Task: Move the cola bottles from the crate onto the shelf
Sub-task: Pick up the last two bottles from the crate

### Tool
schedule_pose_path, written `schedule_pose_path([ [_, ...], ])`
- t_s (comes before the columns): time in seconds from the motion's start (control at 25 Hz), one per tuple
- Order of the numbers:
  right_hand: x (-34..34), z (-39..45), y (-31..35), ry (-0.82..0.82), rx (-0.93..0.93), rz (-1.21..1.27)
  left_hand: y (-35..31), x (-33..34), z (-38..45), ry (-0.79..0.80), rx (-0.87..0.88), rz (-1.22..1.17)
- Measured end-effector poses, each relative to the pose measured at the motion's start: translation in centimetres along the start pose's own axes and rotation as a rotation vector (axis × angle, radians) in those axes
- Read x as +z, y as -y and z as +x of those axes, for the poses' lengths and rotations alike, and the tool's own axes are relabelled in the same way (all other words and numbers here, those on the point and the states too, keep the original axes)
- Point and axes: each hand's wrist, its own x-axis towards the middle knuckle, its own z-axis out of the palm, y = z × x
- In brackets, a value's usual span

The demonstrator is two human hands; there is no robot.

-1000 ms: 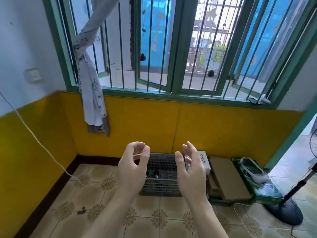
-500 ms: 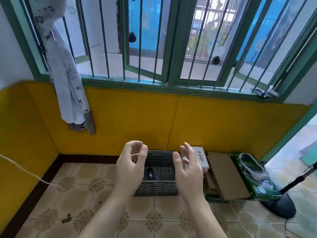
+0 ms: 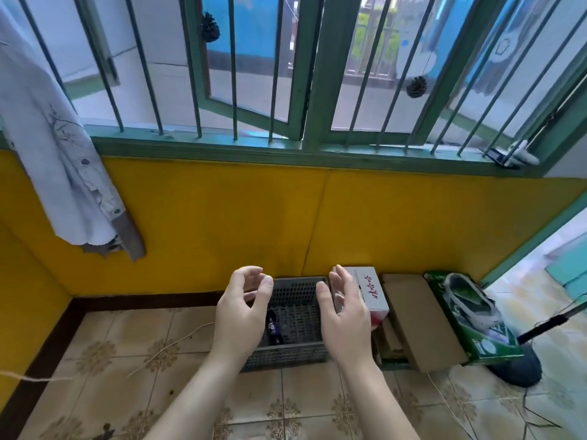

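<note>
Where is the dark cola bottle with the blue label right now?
In the head view, the dark cola bottle lies inside the grey plastic crate on the floor, at its left side, just right of the left hand.

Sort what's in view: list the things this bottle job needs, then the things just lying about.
For the job: crate; cola bottle in it; left hand and right hand, both empty.

Lying about: white carton; cardboard box; green box with shoe; cloth; string.
</note>
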Motion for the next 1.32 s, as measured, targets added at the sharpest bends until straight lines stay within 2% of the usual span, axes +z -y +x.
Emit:
schedule_pose_path([
  [0.44,6.4,18.3,-9.9,0.167,0.117,-0.113,10.2,9.7,16.3,0.082,-0.199,0.209],
  [0.68,11.2,23.9,-17.0,0.28,0.213,-0.209,18.9,13.6,21.1,0.158,-0.38,0.309],
  [0.96,21.5,24.7,-30.0,0.401,0.279,-0.351,36.9,16.5,23.6,0.28,-0.562,0.439],
  [1.12,28.1,24.3,-39.5,0.501,0.311,-0.487,50.1,18.1,23.2,0.427,-0.695,0.55],
  [1.32,36.1,24.1,-52.2,0.658,0.296,-0.688,64.9,21.1,22.9,0.494,-0.819,0.571],
])
